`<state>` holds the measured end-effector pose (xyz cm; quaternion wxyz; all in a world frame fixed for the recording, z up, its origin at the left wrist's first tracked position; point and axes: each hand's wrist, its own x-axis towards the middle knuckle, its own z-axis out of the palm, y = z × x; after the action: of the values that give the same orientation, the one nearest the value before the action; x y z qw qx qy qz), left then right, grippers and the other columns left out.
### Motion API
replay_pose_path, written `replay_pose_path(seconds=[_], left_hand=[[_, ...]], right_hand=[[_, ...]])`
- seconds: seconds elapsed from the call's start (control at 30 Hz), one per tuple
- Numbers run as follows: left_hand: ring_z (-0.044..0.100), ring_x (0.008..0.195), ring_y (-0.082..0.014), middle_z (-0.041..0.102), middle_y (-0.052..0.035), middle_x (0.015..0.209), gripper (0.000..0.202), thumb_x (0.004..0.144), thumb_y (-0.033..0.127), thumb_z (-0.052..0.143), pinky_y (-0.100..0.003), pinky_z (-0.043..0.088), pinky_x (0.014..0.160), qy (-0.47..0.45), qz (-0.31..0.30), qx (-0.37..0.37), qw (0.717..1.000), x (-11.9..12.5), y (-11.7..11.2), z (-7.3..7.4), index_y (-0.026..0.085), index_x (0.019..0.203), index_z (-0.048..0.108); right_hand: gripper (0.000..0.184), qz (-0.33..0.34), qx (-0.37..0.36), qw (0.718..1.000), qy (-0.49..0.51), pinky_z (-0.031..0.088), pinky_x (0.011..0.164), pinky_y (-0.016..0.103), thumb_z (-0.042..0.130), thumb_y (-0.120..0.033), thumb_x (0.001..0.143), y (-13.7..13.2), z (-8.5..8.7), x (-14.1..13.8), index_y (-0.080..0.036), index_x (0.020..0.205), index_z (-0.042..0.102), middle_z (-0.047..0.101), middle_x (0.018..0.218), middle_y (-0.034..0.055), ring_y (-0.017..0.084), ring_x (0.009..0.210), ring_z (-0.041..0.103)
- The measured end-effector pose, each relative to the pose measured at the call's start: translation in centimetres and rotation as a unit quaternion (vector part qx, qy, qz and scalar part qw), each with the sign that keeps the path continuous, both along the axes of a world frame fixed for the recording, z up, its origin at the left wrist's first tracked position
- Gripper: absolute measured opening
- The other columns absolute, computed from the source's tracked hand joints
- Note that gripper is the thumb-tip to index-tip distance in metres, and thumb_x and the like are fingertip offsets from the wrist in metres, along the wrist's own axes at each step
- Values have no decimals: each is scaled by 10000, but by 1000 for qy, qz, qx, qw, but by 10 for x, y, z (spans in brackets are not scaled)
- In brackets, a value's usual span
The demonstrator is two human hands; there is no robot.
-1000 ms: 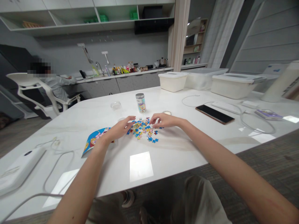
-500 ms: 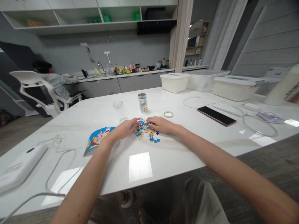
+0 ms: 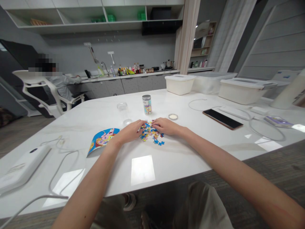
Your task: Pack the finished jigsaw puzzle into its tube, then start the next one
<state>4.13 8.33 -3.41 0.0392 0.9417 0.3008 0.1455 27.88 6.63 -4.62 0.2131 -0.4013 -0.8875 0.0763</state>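
Note:
A heap of small jigsaw puzzle pieces (image 3: 156,135), mostly blue with yellow, pink and red, lies loose on the white table. At its left edge rests my left hand (image 3: 133,130), fingers stretched toward the pieces and slightly bent. My right hand (image 3: 166,126) reaches in from the other side, its fingertips on the upper right of the heap. Both hands look open; the fingertips partly hide the pieces under them. Behind the heap stands a printed canister (image 3: 147,105) with a metal lid. A curved cartoon picture sheet (image 3: 102,140) lies left of my left hand.
A clear plastic jar (image 3: 122,111) and a round lid (image 3: 173,116) flank the canister. To the right lie a phone (image 3: 222,119) and cables, with white storage boxes (image 3: 179,85) behind. A white device (image 3: 22,168) is at left. Another person (image 3: 60,86) sits beyond the table.
My left fingers have drawn a little closer together at the heap, and my right hand has shifted slightly. The whole view has moved a little; the pieces lie much as before.

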Motion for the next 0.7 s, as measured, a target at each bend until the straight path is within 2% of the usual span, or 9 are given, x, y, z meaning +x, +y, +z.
replay_pose_path(seconds=[0.13, 0.2, 0.3, 0.37, 0.53, 0.7], left_hand=[[608, 1030, -217, 629, -90, 1112, 307, 892, 200, 424, -358, 480, 892, -5, -4, 30, 1000, 4, -2, 3, 190, 1182, 524], [614, 988, -220, 636, -93, 1065, 271, 896, 212, 447, -352, 480, 869, -13, -3, 50, 999, 6, -2, 5, 174, 1143, 552], [617, 932, -220, 639, -92, 1004, 230, 895, 247, 498, -345, 479, 831, -24, -1, 75, 997, 8, -2, 6, 160, 1088, 588], [615, 905, -214, 638, -82, 977, 215, 897, 281, 520, -339, 476, 808, -27, -4, 83, 996, 10, -2, 7, 169, 1061, 604], [607, 890, -206, 633, -70, 952, 203, 916, 320, 519, -327, 460, 789, -20, -18, 87, 996, 14, -6, 8, 184, 1027, 622], [603, 872, -203, 630, -69, 944, 210, 938, 332, 499, -321, 451, 772, -14, -27, 99, 995, 17, -10, 9, 184, 1028, 619]], right_hand=[[212, 1, -16, 997, 72, 462, 918, 375, 534, -177, 868, -1, 0, -2, -162, 984, 711, 713, 1034, 99, 212, 985, 628], [204, -10, -81, 986, 146, 494, 853, 343, 555, -174, 838, -2, 0, -4, -154, 969, 709, 721, 993, 82, 184, 893, 648], [171, -5, -192, 952, 240, 521, 740, 296, 565, -169, 791, -2, 0, -6, -144, 890, 703, 728, 899, 52, 146, 757, 656], [121, 10, -227, 931, 286, 524, 731, 287, 595, -154, 751, -2, 0, -6, -143, 836, 681, 726, 845, 38, 144, 758, 662], [224, 30, -290, 885, 363, 533, 750, 299, 698, -127, 679, 1, -2, -5, -165, 882, 612, 732, 796, 22, 153, 784, 684], [186, 45, -283, 884, 371, 525, 789, 312, 717, -154, 680, 2, -2, -6, -157, 844, 628, 715, 777, 9, 138, 760, 670]])
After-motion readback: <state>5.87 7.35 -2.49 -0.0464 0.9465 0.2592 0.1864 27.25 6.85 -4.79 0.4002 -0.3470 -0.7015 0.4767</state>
